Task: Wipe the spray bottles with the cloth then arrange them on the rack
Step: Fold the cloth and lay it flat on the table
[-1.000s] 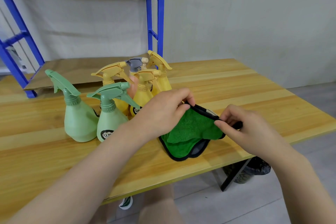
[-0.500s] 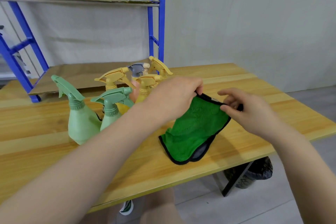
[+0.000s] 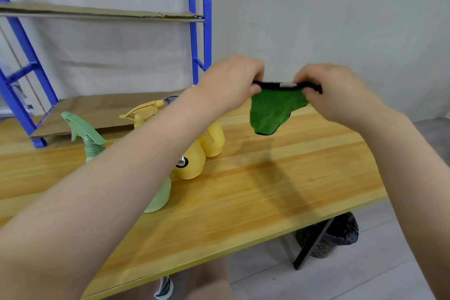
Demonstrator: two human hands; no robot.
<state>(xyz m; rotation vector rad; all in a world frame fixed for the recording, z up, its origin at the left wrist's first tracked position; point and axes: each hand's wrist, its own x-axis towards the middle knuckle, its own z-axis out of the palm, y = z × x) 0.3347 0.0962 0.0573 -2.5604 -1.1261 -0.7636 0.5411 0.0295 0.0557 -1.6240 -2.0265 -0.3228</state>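
A green cloth (image 3: 272, 112) with a black hem hangs in the air above the wooden table (image 3: 267, 190). My left hand (image 3: 231, 80) pinches its top edge on the left and my right hand (image 3: 326, 87) pinches it on the right, stretching the hem between them. Several spray bottles stand on the table behind my left forearm: a yellow bottle (image 3: 190, 163) with a round black label, a second yellow one (image 3: 215, 139), a yellow trigger head (image 3: 143, 112), a green trigger head (image 3: 82, 129) and a pale green bottle base (image 3: 158, 200). The arm hides most of the group.
A blue metal rack (image 3: 199, 31) stands behind the table at the left, with cardboard on an upper shelf (image 3: 97, 12) and on a lower shelf (image 3: 97, 112). A black table leg (image 3: 314, 243) and a dark bag (image 3: 341, 234) are under the table's right end.
Both hands lifted the cloth off the table, up and to the right, so it now hangs free. The camera tilted, and my left arm now covers more of the bottles.
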